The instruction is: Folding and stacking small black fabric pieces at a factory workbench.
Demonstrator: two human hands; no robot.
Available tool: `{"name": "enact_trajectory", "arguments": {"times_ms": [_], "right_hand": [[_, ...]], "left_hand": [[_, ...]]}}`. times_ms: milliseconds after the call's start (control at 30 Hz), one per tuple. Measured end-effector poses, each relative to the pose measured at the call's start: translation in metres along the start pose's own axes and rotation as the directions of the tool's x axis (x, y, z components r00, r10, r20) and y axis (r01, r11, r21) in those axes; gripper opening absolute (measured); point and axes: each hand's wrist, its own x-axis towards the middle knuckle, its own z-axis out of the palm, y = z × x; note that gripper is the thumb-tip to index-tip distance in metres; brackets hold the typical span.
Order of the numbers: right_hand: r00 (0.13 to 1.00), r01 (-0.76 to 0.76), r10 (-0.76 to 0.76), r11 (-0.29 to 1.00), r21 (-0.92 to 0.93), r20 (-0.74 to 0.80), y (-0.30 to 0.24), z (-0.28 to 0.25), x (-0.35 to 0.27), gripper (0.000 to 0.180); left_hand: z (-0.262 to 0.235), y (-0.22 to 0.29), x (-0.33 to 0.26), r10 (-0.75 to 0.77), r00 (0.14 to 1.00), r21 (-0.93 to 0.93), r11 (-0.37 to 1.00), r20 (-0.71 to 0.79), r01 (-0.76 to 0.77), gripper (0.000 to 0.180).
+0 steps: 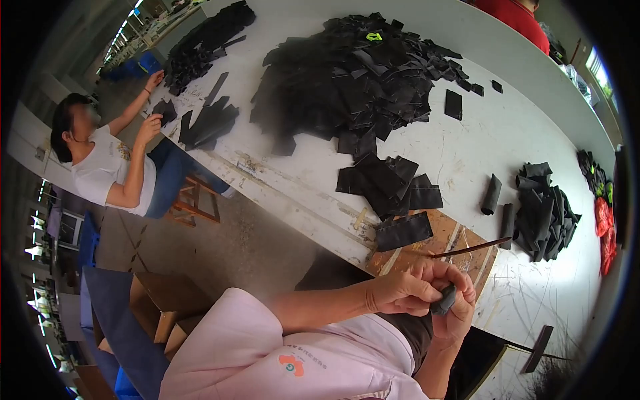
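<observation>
Both my hands meet over my lap at the table's near edge. My left hand (400, 292) and my right hand (455, 300) are closed together around a small rolled piece of black fabric (443, 300). Just beyond them a thin brown stick (470, 249) lies on a brown board (460, 243), and a flat black fabric piece (403, 231) rests on the board's far end. A loose cluster of black pieces (387, 183) lies past that.
A large heap of black fabric pieces (353, 73) covers the white table's (480, 140) middle. A stack of rolled black pieces (547, 213) lies at right. Another person (110, 160) sits at left handling black pieces. Cardboard boxes (163, 307) stand on the floor.
</observation>
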Motion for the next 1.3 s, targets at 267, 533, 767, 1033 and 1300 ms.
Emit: {"name": "enact_trajectory", "arguments": {"times_ms": [267,533,767,1033,1300], "right_hand": [[0.905,0.386,-0.421,0.752,-0.534,0.061,-0.017,0.017,0.017,0.013],[0.972,0.19,-0.234,0.789,-0.584,0.0,-0.075,0.047,0.026,0.015],[0.994,-0.106,0.109,0.943,-0.315,-0.01,-0.099,0.036,0.059,0.02],[0.988,-0.15,0.152,0.953,-0.262,-0.013,-0.077,0.023,0.074,0.023],[0.976,-0.215,0.216,0.973,-0.086,0.001,-0.063,-0.003,0.064,0.021]], "left_hand": [[0.016,-0.009,0.01,0.692,0.716,0.927,0.324,-0.094,-0.191,0.021],[0.03,0.033,0.028,0.342,0.924,0.316,0.907,-0.17,-0.278,0.02],[0.032,0.06,0.057,-0.012,0.999,-0.457,0.889,0.038,0.028,0.029],[0.02,0.059,0.066,-0.097,0.966,-0.764,0.633,-0.24,-0.126,0.023],[-0.004,0.033,0.065,-0.025,0.944,-0.486,0.862,-0.33,-0.147,0.015]]}}
